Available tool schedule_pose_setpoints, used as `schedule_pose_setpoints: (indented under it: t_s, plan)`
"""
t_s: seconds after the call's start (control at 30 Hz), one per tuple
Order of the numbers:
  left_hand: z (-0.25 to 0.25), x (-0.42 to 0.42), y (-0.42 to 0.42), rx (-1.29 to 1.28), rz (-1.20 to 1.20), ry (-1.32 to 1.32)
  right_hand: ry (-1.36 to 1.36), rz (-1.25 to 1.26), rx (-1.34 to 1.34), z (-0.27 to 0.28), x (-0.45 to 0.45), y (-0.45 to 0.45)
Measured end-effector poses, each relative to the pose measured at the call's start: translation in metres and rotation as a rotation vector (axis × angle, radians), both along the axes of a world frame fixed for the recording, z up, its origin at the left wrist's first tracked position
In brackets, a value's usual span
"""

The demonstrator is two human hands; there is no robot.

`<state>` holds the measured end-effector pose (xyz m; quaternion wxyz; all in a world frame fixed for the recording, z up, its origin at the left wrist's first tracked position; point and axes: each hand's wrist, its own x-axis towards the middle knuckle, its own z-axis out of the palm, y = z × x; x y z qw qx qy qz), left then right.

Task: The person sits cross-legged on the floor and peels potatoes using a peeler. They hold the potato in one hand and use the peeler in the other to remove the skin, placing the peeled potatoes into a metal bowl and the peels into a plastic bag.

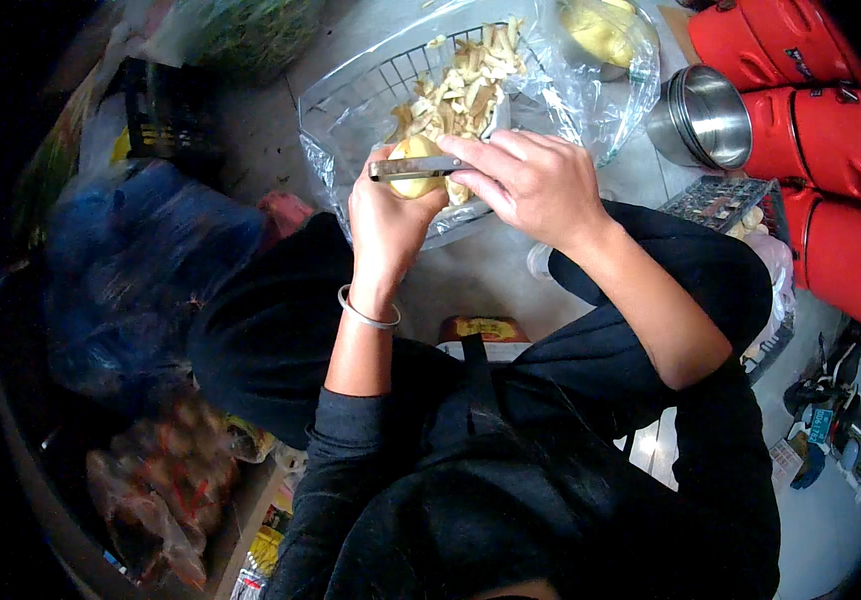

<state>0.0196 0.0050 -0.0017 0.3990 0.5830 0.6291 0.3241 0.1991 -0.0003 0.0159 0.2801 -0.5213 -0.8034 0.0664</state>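
Note:
My left hand (398,214) holds a yellow, mostly peeled potato (415,184) between thumb and fingers. In my right hand (532,176) is a metal peeler (409,167), which lies across the potato. Both hands are above a wire basket (400,66) lined with a clear plastic bag (340,97). A heap of peelings (460,94) lies in the bag just beyond my fingers. Part of the blade is hard to make out at this angle. Beyond the basket to the right, a metal bowl (648,37) holds peeled yellow pieces (601,31), partly behind the plastic.
Stacked steel pots (703,116) stand at the right beside red containers (824,142). A dark crate (775,330) is beside my right knee. To the left are a black crate (168,112), dark blue plastic (153,277) and a bag of brownish round produce (168,472).

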Motion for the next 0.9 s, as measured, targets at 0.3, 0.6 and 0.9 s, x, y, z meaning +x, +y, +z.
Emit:
schedule_pose_setpoints:
  t_s: [0.3,0.6,0.9]
  plan:
    - [0.000,-0.002,-0.003,0.194,0.006,0.227,0.035,-0.067,-0.044,0.007,0.002,0.001]
    - [0.004,0.000,-0.003,0.478,-0.054,0.215,-0.047,-0.214,-0.316,-0.004,0.024,0.021]
    - [0.006,0.001,-0.007,0.540,-0.019,0.157,-0.113,-0.171,-0.328,-0.004,0.023,0.018]
